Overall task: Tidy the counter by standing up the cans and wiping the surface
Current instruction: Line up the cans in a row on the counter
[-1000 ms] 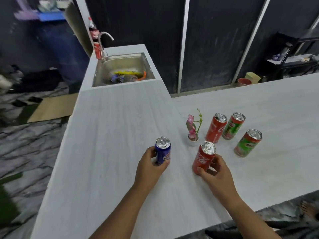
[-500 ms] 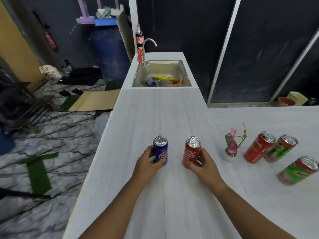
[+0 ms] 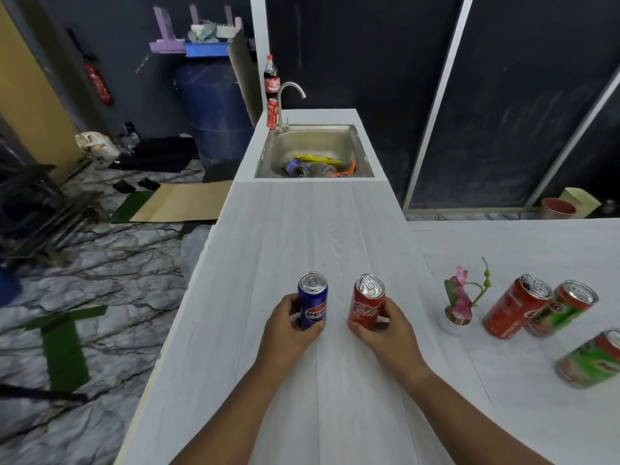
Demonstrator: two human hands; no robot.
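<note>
A blue Pepsi can (image 3: pixel 312 299) stands upright on the white counter (image 3: pixel 302 229), and my left hand (image 3: pixel 288 327) is wrapped around its lower half. Beside it, a red Coca-Cola can (image 3: pixel 367 303) with a dented top stands upright in the grip of my right hand (image 3: pixel 385 327). To the right stand another red cola can (image 3: pixel 515 310), a green-and-red can (image 3: pixel 563 308) touching it, and a second green can (image 3: pixel 592 359) near the frame's edge. No cloth is in view.
A small pot with a pink flower (image 3: pixel 459 303) stands between my right hand and the right-hand cans. At the counter's far end is a steel sink (image 3: pixel 315 135) holding bottles and wrappers, with a tap, a cola can (image 3: pixel 272 113) and a cola bottle (image 3: pixel 271 78) beside it. The counter's left edge drops to the floor.
My view has swung left, so the cans on the right now sit near the frame's edge. My right hand has brought the red can closer to the blue one, and both hands keep their grip.
</note>
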